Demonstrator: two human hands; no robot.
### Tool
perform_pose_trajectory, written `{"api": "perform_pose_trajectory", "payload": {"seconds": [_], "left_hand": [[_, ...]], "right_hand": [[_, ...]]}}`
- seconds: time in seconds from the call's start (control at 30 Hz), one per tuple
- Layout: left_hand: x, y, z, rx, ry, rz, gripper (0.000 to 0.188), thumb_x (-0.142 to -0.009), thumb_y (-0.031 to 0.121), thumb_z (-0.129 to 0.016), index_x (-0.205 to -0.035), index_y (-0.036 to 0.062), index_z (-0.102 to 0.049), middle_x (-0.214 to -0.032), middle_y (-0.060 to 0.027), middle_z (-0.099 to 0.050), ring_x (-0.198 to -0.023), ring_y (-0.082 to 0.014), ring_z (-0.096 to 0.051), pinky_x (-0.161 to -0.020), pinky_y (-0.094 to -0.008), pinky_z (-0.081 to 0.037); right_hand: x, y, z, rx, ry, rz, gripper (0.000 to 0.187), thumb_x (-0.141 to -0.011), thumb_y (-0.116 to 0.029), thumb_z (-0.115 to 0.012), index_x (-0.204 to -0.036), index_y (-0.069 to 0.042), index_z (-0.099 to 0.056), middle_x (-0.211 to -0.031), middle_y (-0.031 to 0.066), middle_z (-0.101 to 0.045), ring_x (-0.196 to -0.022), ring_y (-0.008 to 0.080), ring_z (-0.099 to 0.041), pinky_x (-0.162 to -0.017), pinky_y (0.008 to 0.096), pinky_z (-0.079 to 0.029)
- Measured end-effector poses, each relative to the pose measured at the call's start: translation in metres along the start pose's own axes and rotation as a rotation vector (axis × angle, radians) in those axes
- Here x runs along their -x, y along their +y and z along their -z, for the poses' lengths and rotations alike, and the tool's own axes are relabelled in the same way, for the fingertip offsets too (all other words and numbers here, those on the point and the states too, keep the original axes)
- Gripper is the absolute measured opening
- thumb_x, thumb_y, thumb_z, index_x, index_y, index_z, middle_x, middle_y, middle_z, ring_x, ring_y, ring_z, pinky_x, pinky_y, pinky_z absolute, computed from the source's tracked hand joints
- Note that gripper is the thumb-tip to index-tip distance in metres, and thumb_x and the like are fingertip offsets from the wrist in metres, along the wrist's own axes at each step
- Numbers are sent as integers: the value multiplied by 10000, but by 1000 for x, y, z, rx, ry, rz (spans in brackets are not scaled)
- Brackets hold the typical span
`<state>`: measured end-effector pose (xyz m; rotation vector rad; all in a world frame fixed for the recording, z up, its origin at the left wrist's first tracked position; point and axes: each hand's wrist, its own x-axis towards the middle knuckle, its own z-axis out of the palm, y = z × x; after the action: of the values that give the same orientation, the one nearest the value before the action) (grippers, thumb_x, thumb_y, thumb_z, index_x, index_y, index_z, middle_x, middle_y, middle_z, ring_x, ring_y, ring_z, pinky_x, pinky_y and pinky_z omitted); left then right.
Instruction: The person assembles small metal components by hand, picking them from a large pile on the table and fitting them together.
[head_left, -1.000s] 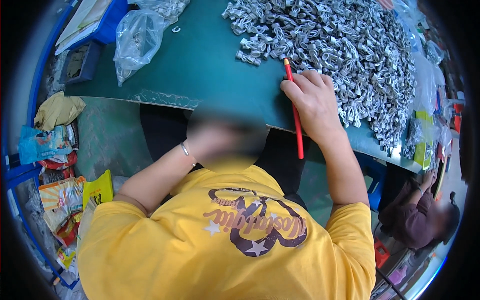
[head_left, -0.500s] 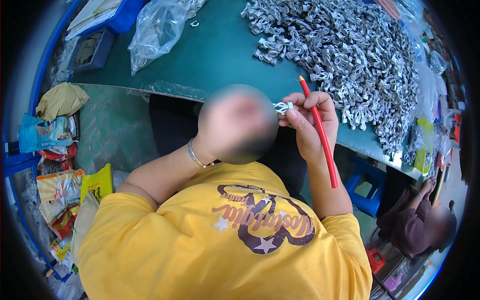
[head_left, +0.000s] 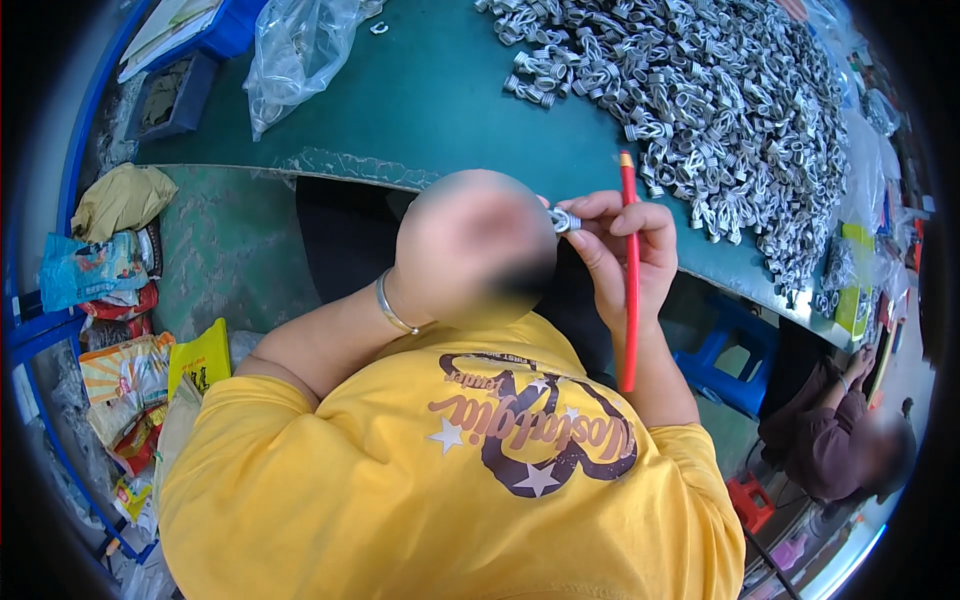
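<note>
Between the thumb and fingertips of my right hand (head_left: 640,245) is a small silvery metal piece (head_left: 565,220) with a loop and a ribbed collar. The same hand also carries a slim red stick (head_left: 631,300), pencil-like with a pale orange tip, tucked between its fingers and standing nearly upright. My left hand (head_left: 435,245) is raised close by on the left, beside the looped end of the piece. A round blur covers its fingers, so I cannot see what they hold. A silver bangle (head_left: 393,308) circles that wrist.
A large heap of similar metal pieces (head_left: 720,110) covers the green table's (head_left: 430,90) right side. Clear plastic bags (head_left: 300,65) and a grey bin (head_left: 175,95) lie at the far left. Blue stool (head_left: 725,355) below the table; another person (head_left: 830,440) sits at right.
The red stick has swung from a slant to nearly upright as my right hand turned. The metal piece has tilted, its looped end now partly covered near my left hand.
</note>
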<state>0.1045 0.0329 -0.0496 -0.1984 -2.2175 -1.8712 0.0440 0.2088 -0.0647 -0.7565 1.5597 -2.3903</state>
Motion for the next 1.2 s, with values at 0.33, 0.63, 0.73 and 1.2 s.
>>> {"api": "perform_pose_trajectory", "payload": {"seconds": [0.33,0.63,0.73,1.2], "left_hand": [[8,-12,-2,316,5,358,209,-855,-23,-562,-1060,-53,-585,-875,-97,-619,-727,-139,-634,-654,-223,-530],[7,8,-5,490,111,213,178,-812,-78,-587,-990,-70,-579,-904,-117,-593,-741,-161,-641,-665,-237,-547],[7,8,-5,442,80,119,176,-805,-96,-583,-980,-78,-573,-909,-124,-583,-748,-174,-645,-676,-245,-552],[5,4,-8,554,87,210,152,-791,-44,-638,-935,-62,-590,-875,-121,-643,-719,-133,-645,-642,-222,-550]], "right_hand": [[1,-7,-10,254,-7,299,470,-700,117,-683,-948,-87,-341,-952,201,-596,-766,172,-590,-687,246,-488],[8,-4,-6,225,76,146,431,-728,147,-633,-968,-64,-343,-1003,218,-581,-804,165,-599,-740,259,-498],[9,-4,-7,186,102,110,430,-728,147,-633,-970,-64,-345,-1005,220,-579,-803,156,-598,-742,250,-495],[5,-7,-8,115,113,73,421,-750,165,-596,-982,-72,-336,-1023,221,-576,-838,155,-582,-767,261,-479]]}}
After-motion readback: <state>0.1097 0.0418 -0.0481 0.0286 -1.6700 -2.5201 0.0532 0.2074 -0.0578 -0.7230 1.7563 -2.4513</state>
